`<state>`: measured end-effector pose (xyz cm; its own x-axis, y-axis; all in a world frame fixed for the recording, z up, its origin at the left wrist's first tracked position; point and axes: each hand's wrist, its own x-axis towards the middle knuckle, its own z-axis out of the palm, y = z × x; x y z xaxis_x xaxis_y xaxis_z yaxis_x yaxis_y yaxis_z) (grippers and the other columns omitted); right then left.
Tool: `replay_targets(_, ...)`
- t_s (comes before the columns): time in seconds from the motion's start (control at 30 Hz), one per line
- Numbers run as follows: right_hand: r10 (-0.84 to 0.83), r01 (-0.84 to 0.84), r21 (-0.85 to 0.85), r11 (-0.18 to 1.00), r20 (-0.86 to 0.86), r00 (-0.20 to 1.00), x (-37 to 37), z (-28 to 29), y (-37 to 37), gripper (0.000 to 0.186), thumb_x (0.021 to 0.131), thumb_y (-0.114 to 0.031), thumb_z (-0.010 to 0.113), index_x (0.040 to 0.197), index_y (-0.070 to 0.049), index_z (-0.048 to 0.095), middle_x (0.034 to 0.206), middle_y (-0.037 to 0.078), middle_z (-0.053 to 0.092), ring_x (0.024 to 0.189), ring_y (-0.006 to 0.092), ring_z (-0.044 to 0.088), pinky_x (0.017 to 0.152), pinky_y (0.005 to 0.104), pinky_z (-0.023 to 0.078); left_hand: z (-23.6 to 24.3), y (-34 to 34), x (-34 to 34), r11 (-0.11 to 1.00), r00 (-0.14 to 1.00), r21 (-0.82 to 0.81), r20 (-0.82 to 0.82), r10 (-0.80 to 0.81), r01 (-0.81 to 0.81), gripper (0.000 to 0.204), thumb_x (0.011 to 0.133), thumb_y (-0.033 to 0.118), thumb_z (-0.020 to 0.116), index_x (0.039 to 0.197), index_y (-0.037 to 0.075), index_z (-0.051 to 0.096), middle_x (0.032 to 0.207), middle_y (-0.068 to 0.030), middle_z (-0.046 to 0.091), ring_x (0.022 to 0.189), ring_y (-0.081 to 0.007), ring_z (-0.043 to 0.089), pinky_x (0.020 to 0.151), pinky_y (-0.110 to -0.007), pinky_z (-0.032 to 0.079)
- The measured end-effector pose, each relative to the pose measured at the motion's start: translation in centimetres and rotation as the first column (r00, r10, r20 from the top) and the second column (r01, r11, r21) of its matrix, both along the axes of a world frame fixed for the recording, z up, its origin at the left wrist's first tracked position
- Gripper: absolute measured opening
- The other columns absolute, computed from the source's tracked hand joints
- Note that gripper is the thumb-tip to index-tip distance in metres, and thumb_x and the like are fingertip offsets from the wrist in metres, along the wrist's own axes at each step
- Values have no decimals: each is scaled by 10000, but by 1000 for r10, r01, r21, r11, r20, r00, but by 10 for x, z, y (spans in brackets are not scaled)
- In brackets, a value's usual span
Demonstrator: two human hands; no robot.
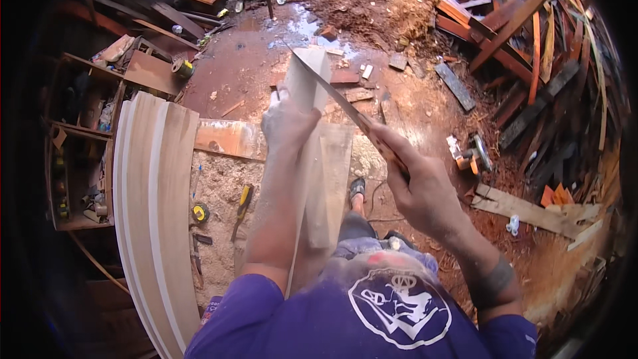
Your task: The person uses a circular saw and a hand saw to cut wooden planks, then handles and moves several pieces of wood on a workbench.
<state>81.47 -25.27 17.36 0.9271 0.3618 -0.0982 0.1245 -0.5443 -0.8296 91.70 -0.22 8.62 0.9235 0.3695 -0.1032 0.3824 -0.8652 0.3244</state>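
A pale wooden board points away from me in the middle of the view. My left hand grips its left side, thumb across the face and knuckles powdered with dust. My right hand is closed around the wooden handle of a handsaw, seen nearly edge-on. The long, narrow blade slants up and left across the board's far end; whether the teeth bite into the wood I cannot tell. Below the held board, another pale wooden piece lies partly hidden.
Several stacked pale boards stand at left beside an open wooden cabinet. A yellow-handled tool and a tape measure lie on sawdust. At right are a power tool and a heap of scrap timber.
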Motion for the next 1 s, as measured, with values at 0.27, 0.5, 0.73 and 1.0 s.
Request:
replay_targets(0.27,-40,32,68,997,122,992,-25,-30,-13,589,932,6,553,1497,-150,491,716,213,640,641,365,670,643,475,525,-8,-4,-8,991,995,112,54,-83,76,1037,702,429,743,1539,-42,351,1272,-247,634,1076,-409,685,933,-458,552)
replay_targets(0.5,-5,-2,40,999,188,982,-47,9,-29,590,918,-1,558,1488,-139,495,749,239,645,684,396,676,658,519,512,-11,-3,-7,998,999,65,54,-1,-3,1015,683,454,759,1492,-48,409,1280,-275,629,1162,-418,641,1004,-480,510)
replay_targets(0.73,-62,44,132,990,133,989,-11,-60,-21,591,930,-7,565,1492,-180,502,791,231,650,661,331,668,635,458,515,-10,-7,-1,994,996,102,73,-54,46,999,694,460,761,1489,-41,421,1302,-258,621,1156,-413,643,1010,-485,510)
replay_targets(1.0,-55,55,6,998,32,998,-87,12,-63,587,909,60,579,1467,-113,535,824,204,678,674,289,674,642,419,518,-19,-6,-7,995,996,96,73,-47,39,992,694,436,770,1493,-40,423,1307,-251,621,1163,-411,640,1009,-477,510)
